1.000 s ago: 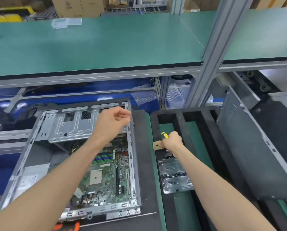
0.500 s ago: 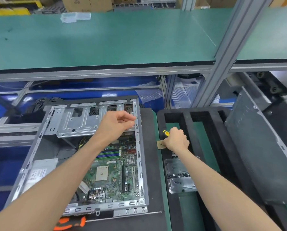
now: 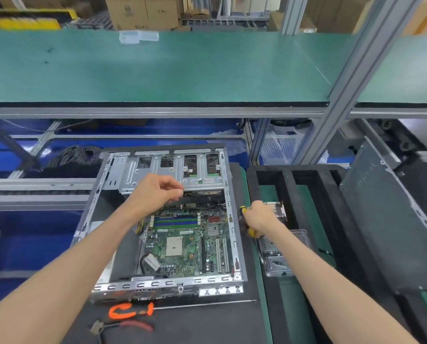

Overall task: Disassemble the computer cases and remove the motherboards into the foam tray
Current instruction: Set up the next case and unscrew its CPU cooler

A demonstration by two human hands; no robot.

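Note:
An open grey computer case (image 3: 233, 227) lies flat on the black mat, with the green motherboard (image 3: 182, 244) still inside it. My left hand (image 3: 158, 192) reaches in from above; its curled fingers and thumb grip the front edge of the metal drive cage (image 3: 158, 175). To the right my right hand (image 3: 259, 217) grips a yellow-and-black screwdriver (image 3: 243, 209) over the black foam tray (image 3: 289, 170). A finned metal heatsink (image 3: 278, 209) sits just past its knuckles. Those fingertips are hidden.
A clear plastic tray of metal parts (image 3: 279, 254) lies in the foam tray near my right forearm. A grey side panel (image 3: 381, 219) leans at the right. An orange-handled screwdriver (image 3: 130, 311) and pliers (image 3: 123, 326) lie in front of the case. A green shelf (image 3: 158, 70) overhangs behind.
My left hand stays at the drive cage edge. The right hand keeps the screwdriver; the small tan piece beside it is gone from view and a heatsink now shows there.

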